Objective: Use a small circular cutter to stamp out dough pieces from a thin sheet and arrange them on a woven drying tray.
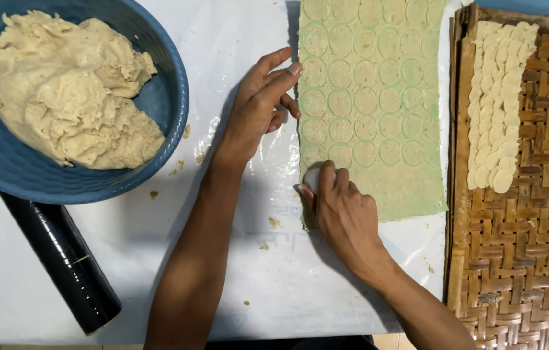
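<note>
White plastic sheet (158, 259) under rolled dough (378, 97)

Illumination is even and moderately bright, from overhead. Soft shadows fall below and left of the blue bowl (171, 84) and beside both forearms. Mild glare marks the plastic sheet (274, 149) right of the bowl. Focus is sharp throughout; slight softness and curvature toward the corners.

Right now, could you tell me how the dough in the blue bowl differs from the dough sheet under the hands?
The dough in the blue bowl is a thick, rough, beige lump; the dough sheet is rolled flat, green-edged and marked with rows of circles. The lump lies untouched, while the left hand steadies the sheet's edge and the right hand presses on it. Both look soft and pale.
</note>
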